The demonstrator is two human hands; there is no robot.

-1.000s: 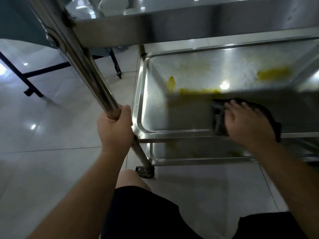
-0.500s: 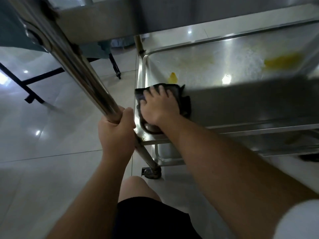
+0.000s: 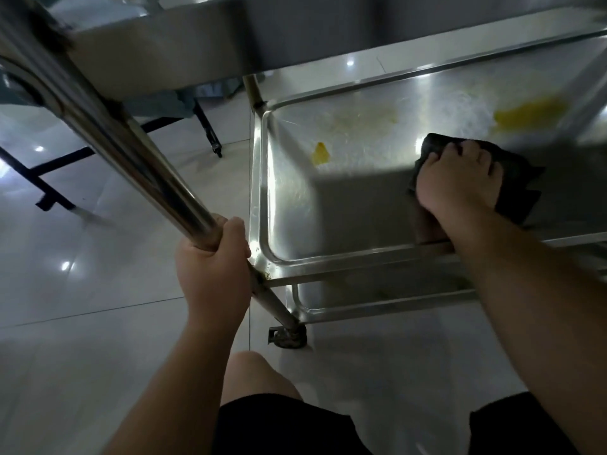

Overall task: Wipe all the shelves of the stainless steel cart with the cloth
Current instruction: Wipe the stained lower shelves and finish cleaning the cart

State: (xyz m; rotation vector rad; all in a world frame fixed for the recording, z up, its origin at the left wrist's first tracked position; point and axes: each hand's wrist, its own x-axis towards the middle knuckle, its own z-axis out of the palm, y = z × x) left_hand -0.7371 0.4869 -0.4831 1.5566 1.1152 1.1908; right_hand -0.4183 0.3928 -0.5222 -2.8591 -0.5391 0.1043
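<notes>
The stainless steel cart's middle shelf (image 3: 295, 224) fills the centre and right of the head view. On it my right hand (image 3: 456, 178) presses a dark cloth (image 3: 515, 185) flat, fingers spread over it, right of the shelf's middle. A small yellow smear (image 3: 320, 154) lies left of the cloth and a larger yellow smear (image 3: 528, 114) lies behind it at the far right. My left hand (image 3: 213, 267) grips the cart's round steel post (image 3: 131, 146) near the shelf's front left corner. The top shelf (image 3: 197, 44) overhangs above. The bottom shelf (image 3: 377, 293) shows partly underneath.
A caster wheel (image 3: 289, 336) sits under the front left post on the pale tiled floor (image 3: 82, 323). A black metal frame (image 3: 46, 178) and a black leg (image 3: 208, 131) stand on the floor to the left. My knee (image 3: 253, 376) is just before the cart.
My right hand has slid the cloth from the shelf's front left corner rightwards and farther in. The yellow streak along the shelf's middle seen a second ago is gone. My left hand stays on the post.
</notes>
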